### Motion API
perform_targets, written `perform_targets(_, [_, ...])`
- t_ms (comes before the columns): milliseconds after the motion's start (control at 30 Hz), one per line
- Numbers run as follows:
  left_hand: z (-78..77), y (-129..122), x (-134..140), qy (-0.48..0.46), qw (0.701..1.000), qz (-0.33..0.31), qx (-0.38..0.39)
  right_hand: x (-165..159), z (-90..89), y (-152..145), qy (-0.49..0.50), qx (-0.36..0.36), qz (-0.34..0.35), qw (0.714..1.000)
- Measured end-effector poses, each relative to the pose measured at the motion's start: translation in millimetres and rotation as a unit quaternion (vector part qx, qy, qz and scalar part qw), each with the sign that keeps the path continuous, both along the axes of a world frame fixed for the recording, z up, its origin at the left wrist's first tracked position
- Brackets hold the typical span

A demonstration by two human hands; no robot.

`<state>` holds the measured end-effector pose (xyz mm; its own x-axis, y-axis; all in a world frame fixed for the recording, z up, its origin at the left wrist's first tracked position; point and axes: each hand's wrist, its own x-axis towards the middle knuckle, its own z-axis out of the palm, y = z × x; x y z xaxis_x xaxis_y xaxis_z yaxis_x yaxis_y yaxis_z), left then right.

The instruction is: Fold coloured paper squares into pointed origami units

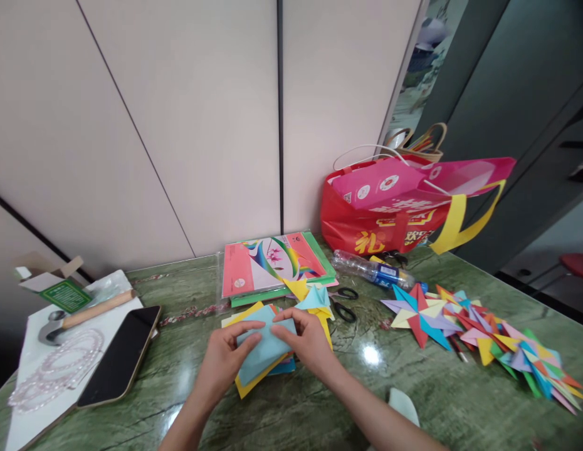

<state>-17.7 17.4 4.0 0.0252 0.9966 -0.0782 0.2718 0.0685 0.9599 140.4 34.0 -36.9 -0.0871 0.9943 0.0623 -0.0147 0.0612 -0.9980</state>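
A light blue sheet of paper [263,358] is held between both hands over a pile of coloured paper. My left hand [232,351] pinches its left side with thumb and forefinger. On the upper right side, my right hand [305,338] grips the same sheet with its thumb and fingertips. Under it, yellow paper [247,387] and sheets of other colours stick out. Just behind my right hand lie folded yellow and light blue paper pieces [315,299]. Black-handled scissors [345,304] rest to the right of these pieces, their blades partly hidden.
A packet of coloured paper [273,266] lies at the back. Folded paper stars [418,313] spread across the right, near a plastic bottle [371,270] and a red bag [385,219]. At left are a phone [122,357], a hammer [89,313], beads [61,366] and a small box [61,291].
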Motion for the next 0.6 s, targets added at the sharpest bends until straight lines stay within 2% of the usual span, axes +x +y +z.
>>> perform_targets(233, [-7.0,1.5,-5.5,-0.005,0.999,0.026,0.018,-1.4,3.0,-0.6,0.094,-0.036,0.058,0.993])
perform_targets(600, [-7.5,-0.6,-4.3,-0.012,0.998,0.034,0.043,-1.7,4.6,-3.4,0.097,-0.043,0.090,0.990])
